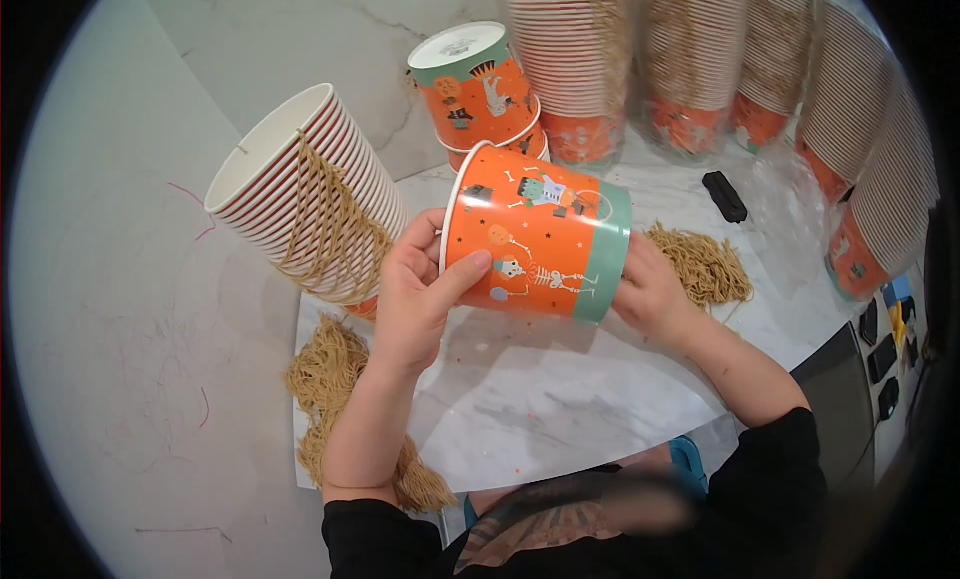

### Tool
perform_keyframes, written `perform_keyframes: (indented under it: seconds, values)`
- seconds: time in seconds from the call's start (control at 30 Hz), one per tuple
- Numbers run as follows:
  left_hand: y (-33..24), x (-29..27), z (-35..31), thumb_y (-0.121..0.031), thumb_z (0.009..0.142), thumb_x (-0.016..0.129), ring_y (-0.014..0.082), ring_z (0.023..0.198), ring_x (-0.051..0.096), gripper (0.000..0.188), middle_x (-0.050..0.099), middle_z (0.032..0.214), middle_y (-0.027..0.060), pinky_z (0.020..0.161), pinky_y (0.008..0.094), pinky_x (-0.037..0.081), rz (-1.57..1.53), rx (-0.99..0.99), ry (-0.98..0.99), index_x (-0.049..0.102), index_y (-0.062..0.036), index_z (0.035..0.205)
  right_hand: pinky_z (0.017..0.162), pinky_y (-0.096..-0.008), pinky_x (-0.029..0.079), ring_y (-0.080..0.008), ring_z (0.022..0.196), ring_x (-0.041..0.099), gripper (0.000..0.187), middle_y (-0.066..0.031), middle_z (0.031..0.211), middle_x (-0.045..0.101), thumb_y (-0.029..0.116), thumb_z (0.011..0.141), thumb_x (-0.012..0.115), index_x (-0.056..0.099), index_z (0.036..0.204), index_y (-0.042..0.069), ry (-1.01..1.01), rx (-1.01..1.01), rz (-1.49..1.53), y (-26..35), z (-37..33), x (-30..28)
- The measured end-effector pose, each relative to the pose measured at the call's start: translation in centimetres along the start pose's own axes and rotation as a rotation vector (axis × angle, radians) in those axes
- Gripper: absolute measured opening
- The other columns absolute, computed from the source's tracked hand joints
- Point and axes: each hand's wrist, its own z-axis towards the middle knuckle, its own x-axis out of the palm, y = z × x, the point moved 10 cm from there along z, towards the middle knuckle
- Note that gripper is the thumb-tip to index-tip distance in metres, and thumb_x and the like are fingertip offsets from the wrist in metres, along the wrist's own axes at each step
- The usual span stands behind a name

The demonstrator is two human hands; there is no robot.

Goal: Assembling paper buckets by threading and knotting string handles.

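Holding an orange paper bucket with a green base band [535,247] on its side above the white marble bench [560,399], we grip its rim with our left hand [415,294] and its base with our right hand [650,294], fingers closed; tan twine bundles [700,264] lie near.

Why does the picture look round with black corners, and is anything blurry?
In the head view, the fisheye lens bends straight edges and leaves dark corners. The orange paper bucket between the left hand and right hand is sharp and casts a soft shadow on the marble table. The patterned clothing at the bottom is blurred.
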Motion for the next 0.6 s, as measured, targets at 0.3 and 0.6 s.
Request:
perform_keyframes:
  seconds: [0.3,0.6]
  values:
    - [1.5,0.8,0.1,0.003,0.095,0.065,0.0093,0.1,0.067,0.027,0.07,0.11,0.0082,0.085,0.0242,0.057,0.264,-0.001,-0.007,0.056,0.0028,0.12,0.088,-0.0413,0.046,-0.0275,0.1,0.059,0.016,-0.0064,0.099,0.065,0.004,0.082,0.073,0.073,0.098,0.007,0.16,0.566,-0.3,-10.2,-3.4,-2.7]
    - [6.0,0.1,1.6,0.003,0.095,0.064,0.0106,0.106,0.063,0.028,0.067,0.114,0.0083,0.093,0.026,0.051,0.334,0.17,-0.047,0.053,0.0022,0.12,0.083,-0.0437,0.048,-0.0321,0.092,0.062,0.008,-0.0099,0.087,0.067,0.012,0.084,0.073,0.075,0.089,0.005,0.332,0.658,-0.293,-11.3,-5.2,-1.2]
